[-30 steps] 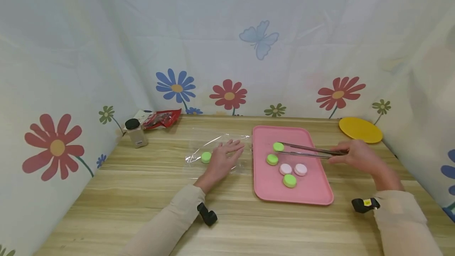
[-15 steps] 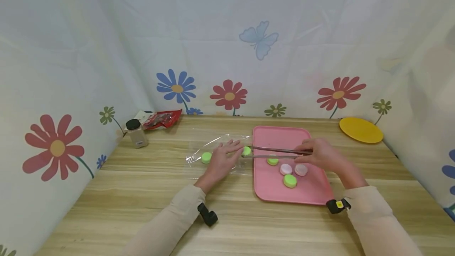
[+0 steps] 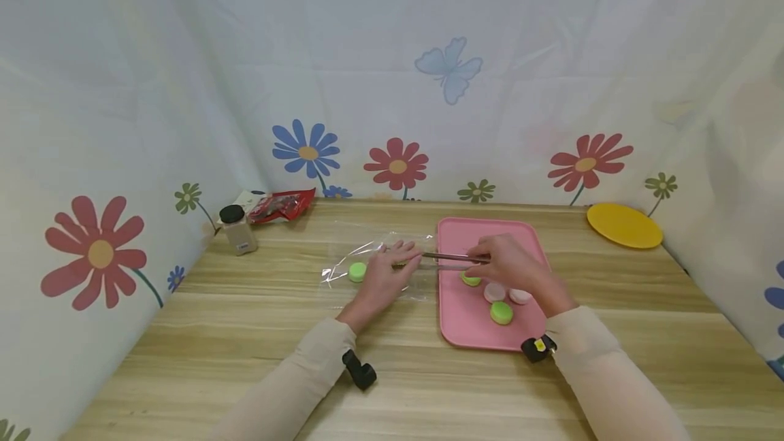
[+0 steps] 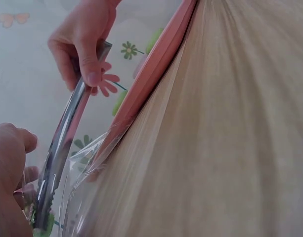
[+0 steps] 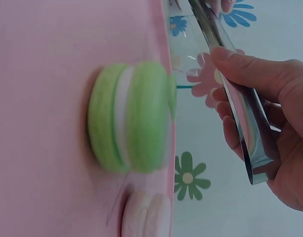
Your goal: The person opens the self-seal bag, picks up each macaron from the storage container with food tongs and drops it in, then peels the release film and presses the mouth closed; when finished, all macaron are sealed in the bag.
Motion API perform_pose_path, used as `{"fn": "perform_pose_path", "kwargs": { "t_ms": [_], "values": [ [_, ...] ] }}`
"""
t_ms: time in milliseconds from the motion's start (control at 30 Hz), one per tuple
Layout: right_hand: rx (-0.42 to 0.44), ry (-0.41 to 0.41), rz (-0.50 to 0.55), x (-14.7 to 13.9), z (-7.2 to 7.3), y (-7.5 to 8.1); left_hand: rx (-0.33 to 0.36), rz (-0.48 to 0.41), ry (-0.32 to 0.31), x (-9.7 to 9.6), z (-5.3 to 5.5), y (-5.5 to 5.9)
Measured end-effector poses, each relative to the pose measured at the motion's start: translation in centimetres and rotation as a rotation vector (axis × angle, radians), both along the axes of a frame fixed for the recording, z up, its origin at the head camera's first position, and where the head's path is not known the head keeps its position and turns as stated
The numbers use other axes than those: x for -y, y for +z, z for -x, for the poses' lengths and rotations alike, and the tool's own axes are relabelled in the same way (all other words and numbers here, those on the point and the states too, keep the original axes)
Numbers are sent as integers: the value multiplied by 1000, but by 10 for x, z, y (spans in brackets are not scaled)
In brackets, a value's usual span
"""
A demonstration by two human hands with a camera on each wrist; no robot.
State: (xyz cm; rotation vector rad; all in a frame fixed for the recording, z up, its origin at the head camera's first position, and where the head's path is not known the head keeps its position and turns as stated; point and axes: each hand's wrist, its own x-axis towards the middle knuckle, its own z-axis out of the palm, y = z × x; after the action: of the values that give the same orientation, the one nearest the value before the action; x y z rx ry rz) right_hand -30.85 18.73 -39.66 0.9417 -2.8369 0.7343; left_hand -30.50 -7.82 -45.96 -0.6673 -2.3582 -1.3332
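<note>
My right hand (image 3: 511,264) grips metal tongs (image 3: 456,258) above the pink tray (image 3: 453,329). The tongs reach left into a clear plastic bag (image 3: 333,284), their tips passing under my left hand (image 3: 381,281). In the left wrist view a bit of green (image 4: 48,224) shows at the tong tips, mostly hidden. With extended fingers, my left hand lies over the bag, thumb apart from the fingers. One green macaron (image 3: 357,272) is inside the bag. On the tray are green macarons (image 3: 501,313) and pale pink macarons (image 3: 495,292), some partly covered by my right hand.
At the back left stand a jar with a black lid (image 3: 239,231) and a red packet (image 3: 283,205). A yellow plate (image 3: 625,225) lies at the back right. Patterned cloth (image 3: 343,87) hangs around the wooden table (image 3: 392,386).
My right hand has moved left with the tongs, carrying a green macaron from the tray to the bag, where the tips are now under my left hand. The left hand has stayed in place.
</note>
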Motion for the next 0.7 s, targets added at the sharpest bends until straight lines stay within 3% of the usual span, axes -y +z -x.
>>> {"fn": "perform_pose_path", "kwargs": {
  "t_ms": [433,700],
  "values": [
    [93,10,-1,31,9,0,2,9,-6,1,-1,1],
    [63,43,5,39,15,-3,13,19,-4,0,-2,3]
  ]
}}
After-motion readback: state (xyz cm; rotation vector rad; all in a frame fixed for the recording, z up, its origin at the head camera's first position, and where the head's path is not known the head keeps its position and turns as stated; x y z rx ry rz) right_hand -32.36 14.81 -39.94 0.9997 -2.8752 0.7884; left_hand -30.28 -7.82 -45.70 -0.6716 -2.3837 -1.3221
